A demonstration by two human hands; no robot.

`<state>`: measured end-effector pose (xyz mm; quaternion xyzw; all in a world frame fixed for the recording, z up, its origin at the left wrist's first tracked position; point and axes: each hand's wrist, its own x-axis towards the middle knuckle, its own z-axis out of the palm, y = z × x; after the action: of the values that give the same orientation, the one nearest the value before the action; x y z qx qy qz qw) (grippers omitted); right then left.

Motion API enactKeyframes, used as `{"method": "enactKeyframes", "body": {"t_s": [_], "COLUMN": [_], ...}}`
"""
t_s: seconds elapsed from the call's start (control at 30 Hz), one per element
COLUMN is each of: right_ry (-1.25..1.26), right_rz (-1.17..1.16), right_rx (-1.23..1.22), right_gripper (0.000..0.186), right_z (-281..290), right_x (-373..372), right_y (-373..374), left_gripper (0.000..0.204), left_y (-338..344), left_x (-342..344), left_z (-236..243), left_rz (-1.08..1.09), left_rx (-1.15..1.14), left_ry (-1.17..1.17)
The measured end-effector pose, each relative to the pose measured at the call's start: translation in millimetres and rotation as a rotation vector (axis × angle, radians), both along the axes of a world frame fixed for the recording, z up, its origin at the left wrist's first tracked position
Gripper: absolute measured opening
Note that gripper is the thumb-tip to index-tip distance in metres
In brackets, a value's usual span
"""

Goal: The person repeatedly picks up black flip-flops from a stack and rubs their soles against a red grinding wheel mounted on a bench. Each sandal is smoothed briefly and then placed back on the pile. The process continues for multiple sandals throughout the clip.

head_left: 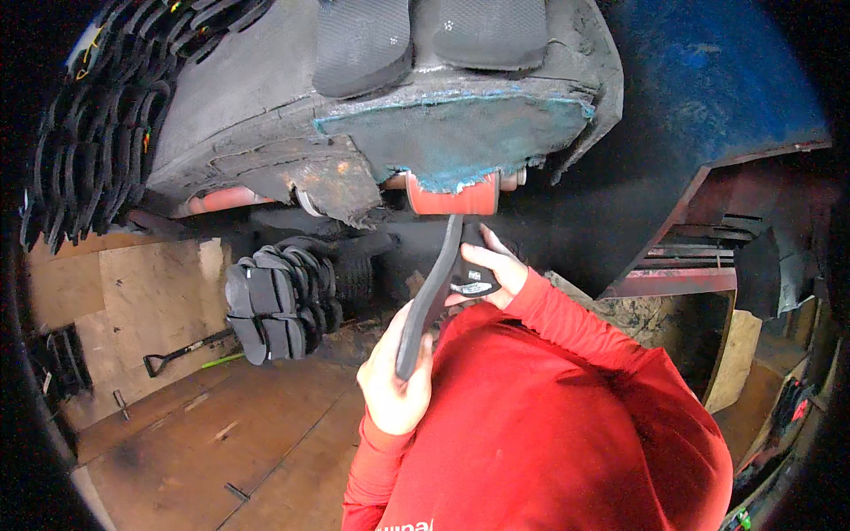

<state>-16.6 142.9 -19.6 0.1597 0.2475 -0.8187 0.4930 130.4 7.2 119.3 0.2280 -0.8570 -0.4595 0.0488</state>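
Note:
A dark grey sandal sole (428, 310) is held edge-on in front of me, its far tip at the underside of an orange-red roller (453, 200). My left hand (396, 379) is closed round the near end of the sole. My right hand (501, 269) is at its far part, fingers bent against a black piece (478, 276) with pale markings, which seems to be the sole's strap or a second sandal. Whether the tip touches the roller I cannot tell. A worn teal cloth flap (469, 133) hangs over the roller's upper part.
Two dark soles (365, 44) lie on the grey machine cover (257, 88) above the roller. Stacked sandals (97, 150) stand at the far left; more hang in a bunch (274, 301) below. A blue panel (708, 80) rises at right. A shovel-like handle (181, 356) lies on the left.

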Motion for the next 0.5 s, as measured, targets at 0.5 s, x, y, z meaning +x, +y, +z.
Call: {"method": "enactKeyframes", "body": {"t_s": [0.5], "right_ry": [0.059], "right_rz": [-0.004], "right_rx": [-0.011], "right_gripper": [0.063], "right_z": [-12], "right_x": [-7], "right_y": [1], "left_gripper": [0.043], "left_y": [3], "left_x": [2], "left_z": [-17], "left_rz": [-0.006], "left_rx": [-0.037], "left_ry": [0.063]}}
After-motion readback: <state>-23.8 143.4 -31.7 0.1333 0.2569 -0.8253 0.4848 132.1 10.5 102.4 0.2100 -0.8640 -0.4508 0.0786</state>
